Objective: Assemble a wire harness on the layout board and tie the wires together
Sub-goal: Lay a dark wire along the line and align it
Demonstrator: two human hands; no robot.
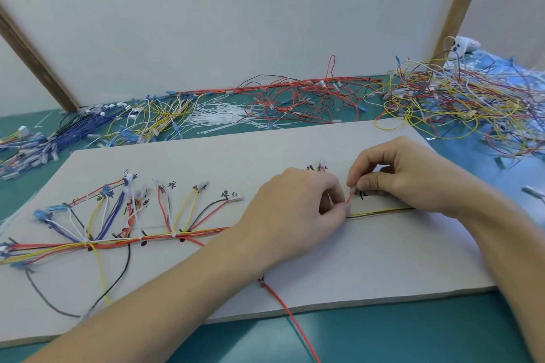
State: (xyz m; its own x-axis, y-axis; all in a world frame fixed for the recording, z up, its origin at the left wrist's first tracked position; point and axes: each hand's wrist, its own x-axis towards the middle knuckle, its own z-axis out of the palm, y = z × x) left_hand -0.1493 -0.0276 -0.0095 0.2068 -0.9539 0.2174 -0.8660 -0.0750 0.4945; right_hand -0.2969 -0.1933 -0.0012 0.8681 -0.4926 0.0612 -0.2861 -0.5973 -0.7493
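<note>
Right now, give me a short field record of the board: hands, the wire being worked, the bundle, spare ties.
left hand: fingers curled, pinching the lower part of a short red wire
right hand: pinching the same wire's upper end
board: pale grey cardboard layout board, handwritten marks
bundle: multicoloured wire trunk along the board, white ties already on the left part
spare ties: loose white zip ties behind the board
</note>
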